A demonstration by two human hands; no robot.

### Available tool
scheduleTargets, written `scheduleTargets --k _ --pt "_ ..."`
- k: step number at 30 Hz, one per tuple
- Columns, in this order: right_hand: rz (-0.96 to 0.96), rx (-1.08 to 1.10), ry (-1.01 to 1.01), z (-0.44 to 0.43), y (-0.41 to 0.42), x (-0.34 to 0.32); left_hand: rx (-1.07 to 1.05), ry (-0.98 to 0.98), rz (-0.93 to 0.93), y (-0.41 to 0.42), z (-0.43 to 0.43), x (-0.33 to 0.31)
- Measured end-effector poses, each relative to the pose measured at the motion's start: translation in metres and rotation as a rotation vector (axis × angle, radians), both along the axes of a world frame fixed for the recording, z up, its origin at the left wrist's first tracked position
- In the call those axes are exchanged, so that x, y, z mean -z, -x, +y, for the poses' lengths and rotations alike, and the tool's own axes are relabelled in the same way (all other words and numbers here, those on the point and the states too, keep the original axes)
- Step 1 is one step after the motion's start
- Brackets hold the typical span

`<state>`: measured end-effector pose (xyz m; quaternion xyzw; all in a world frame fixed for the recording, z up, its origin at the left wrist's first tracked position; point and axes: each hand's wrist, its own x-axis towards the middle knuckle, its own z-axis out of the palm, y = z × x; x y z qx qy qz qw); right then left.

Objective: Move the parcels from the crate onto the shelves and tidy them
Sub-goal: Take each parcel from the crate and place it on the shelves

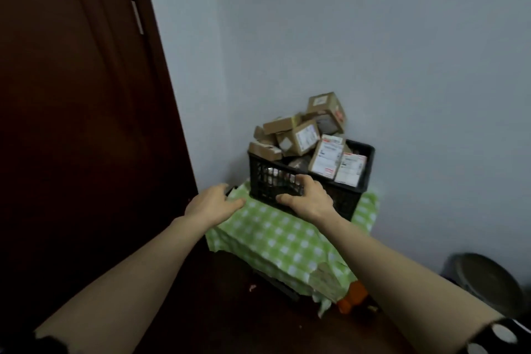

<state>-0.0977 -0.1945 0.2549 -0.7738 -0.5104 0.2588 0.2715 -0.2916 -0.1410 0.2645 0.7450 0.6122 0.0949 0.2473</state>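
Observation:
A black plastic crate (365, 169) stands on a small table under a green checked cloth (287, 236), in the corner of the room. Several cardboard parcels (301, 139) are heaped in it, rising above the rim, with white-labelled ones (327, 158) leaning at the right. My right hand (307, 195) rests on the crate's near wall, fingers curled into its lattice. My left hand (215, 202) is beside the crate's left corner, over the cloth, fingers loosely bent and holding nothing. No shelves are in view.
A dark brown door (71, 109) fills the left side. Pale walls (373, 37) meet behind the crate. A dark round stool or bin (485, 282) stands at the lower right. Something orange (352, 297) lies under the table on the dark floor.

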Motion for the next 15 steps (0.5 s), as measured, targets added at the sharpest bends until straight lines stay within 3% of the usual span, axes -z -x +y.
scheduleTargets --k 8,15 --pt "0.180 0.247 -0.011 0.014 -0.114 0.033 0.129 0.089 -0.119 -0.128 0.062 0.032" --pt "0.234 0.345 0.024 0.095 -0.181 0.061 0.177 0.200 -0.247 -0.214 0.155 0.073"
